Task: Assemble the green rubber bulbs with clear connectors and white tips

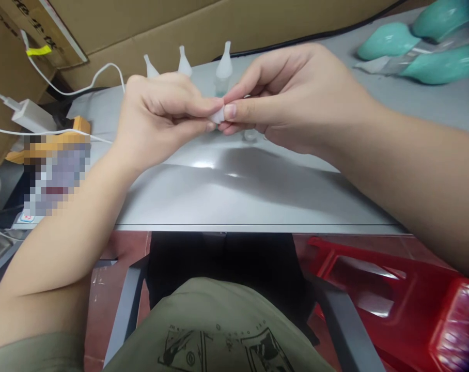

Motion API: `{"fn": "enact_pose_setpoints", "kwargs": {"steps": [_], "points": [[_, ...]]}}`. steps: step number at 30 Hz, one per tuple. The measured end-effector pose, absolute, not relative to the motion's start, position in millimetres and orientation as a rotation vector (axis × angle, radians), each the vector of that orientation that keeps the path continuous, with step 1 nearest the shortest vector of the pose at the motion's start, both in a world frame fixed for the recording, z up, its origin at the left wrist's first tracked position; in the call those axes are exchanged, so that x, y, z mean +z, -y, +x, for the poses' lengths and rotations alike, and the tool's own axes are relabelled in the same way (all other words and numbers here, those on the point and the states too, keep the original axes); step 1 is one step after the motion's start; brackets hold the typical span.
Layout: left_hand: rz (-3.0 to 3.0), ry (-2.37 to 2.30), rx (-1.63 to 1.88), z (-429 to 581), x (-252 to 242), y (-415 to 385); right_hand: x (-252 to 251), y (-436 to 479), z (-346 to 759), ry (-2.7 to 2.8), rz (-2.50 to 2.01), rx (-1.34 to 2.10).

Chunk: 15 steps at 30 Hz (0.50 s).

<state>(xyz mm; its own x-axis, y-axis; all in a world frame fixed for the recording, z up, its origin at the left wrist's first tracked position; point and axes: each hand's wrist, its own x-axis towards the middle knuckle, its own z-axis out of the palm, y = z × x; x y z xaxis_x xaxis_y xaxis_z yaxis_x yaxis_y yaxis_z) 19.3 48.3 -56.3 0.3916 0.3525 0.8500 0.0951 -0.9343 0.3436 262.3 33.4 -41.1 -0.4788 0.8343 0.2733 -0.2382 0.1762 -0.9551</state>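
Above the middle of the table, my left hand (162,111) and my right hand (286,98) meet fingertip to fingertip. Both pinch one small white translucent tip (218,115), mostly covered by the fingers. Behind the hands stand white tapered nozzles, a left one (151,67), a middle one (184,63) and a right one (225,64); the right one sits on a clear base (221,87). A small clear piece (250,135) lies on the table under my right hand, partly hidden.
Teal bulbs with clear tubes (436,64) lie at the back right of the grey table (219,201). Cardboard (153,36) walls the back. At left are a white charger (31,116), cables and a pixelated item (60,173). A red plastic stool (405,315) stands below.
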Motion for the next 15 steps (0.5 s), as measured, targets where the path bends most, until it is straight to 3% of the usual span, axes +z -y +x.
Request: {"fn": "enact_pose_setpoints", "kwargs": {"steps": [6,10,15], "points": [[2.436,-0.656,1.336,22,-45,-35,-14,-28,278,1.797,-0.848,1.189],[2.503,-0.735,1.093,21,-39,-25,3,-31,304,2.189,-1.102,0.557],[2.573,-0.891,0.675,19,-35,-21,4,-47,317,2.439,-1.402,0.184]]}}
